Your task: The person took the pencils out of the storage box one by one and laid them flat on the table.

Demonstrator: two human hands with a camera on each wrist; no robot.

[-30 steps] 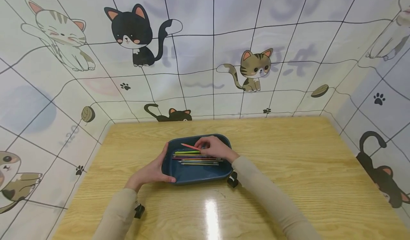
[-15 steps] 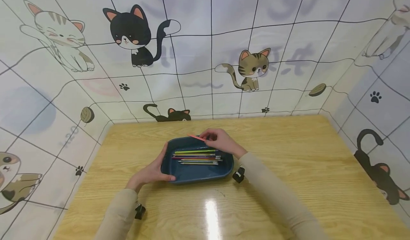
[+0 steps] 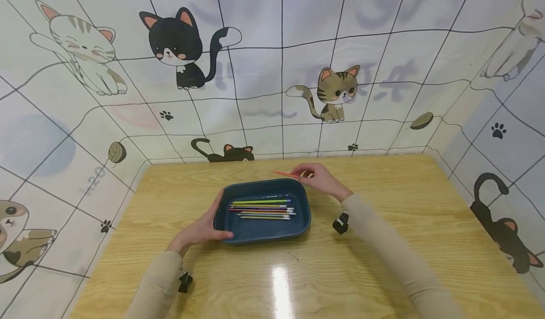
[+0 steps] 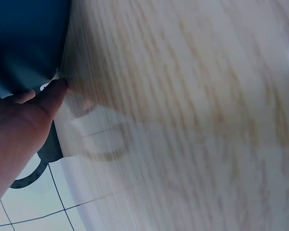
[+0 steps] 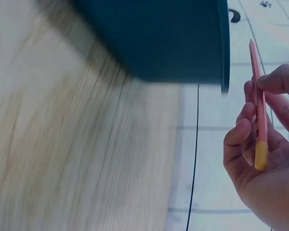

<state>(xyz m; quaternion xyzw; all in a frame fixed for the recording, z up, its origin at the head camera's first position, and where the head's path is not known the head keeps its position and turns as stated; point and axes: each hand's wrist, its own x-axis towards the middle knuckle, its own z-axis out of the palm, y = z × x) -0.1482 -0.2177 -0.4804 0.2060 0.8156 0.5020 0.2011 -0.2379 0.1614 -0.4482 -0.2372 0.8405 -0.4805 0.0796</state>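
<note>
So my right hand (image 3: pixel 317 177) is pinching a pinkish-orange pencil (image 3: pixel 284 173) just past the far right corner of the blue bin (image 3: pixel 268 230); the thumb is pressing it against the fingers, its point is aiming left along the bin's far rim and its yellow end is sitting over by my palm; meanwhile my left hand (image 3: pixel 203 226) is spreading wide at the bin's left end, the thumb touching the near left corner and the fingers stretching along that left side; inside the bin a lime green pencil (image 3: pixel 259 201) is lying closest to the far wall; a bunch of other pencils (image 3: pixel 264 218) is lying around the bin's middle, roughly parallel to it, too bunched up for me to be counting; the bin itself is sitting on a wood-grain table (image 3: pixel 383 215), and a bright streak (image 3: pixel 281 293) is shining on the near side of the bin; a black gadget (image 3: pixel 340 223) is hanging by my right wrist, right of the bin; beyond the bin a pale wall (image 3: pixel 264 87) is showing off cartoon cats (image 3: pixel 176 44).
</note>
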